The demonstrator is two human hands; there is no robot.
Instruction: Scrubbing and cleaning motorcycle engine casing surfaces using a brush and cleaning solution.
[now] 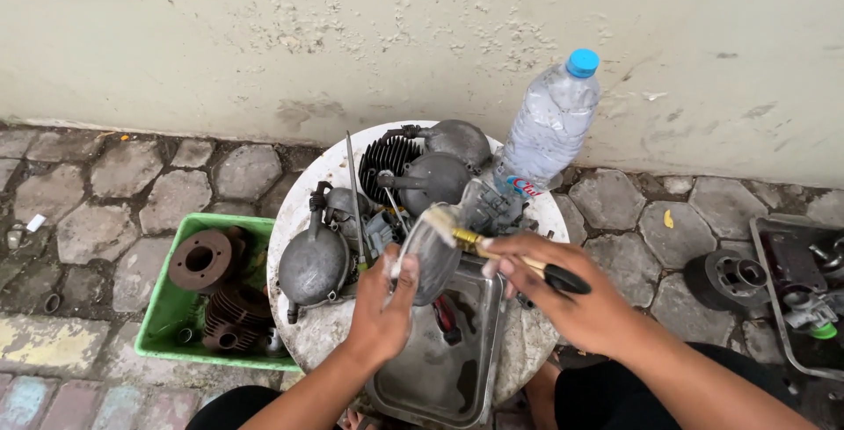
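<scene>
A grey metal engine part (432, 250), rounded and dull, is held over a rectangular metal tray (440, 368) that sits on a round white table (303, 210). The left hand (380, 307) grips the part from below, thumb up one side and fingers curled around the other, pressed against the metal. The right hand (576, 294) holds a paintbrush (510, 254) by its black handle, fingers closed around it, with the brass ferrule and pale bristles touching the top of the part.

A red-handled tool (447, 317) lies in the tray, under the part. Behind the hands the table carries more grey parts: a rounded casing (312, 263) at the left, a black finned cylinder (387, 159), two dome-shaped pieces (444, 159) and a thin upright rod (354, 201). A clear plastic bottle with a blue cap (549, 127) stands at the table's back right edge, leaning toward the wall (264, 34).

Left of the table, on the paving stones, a green plastic crate (171, 302) holds rusty finned cylinders (207, 263). At the far right lie a black round part (728, 279) and another tray (791, 280) of parts.
</scene>
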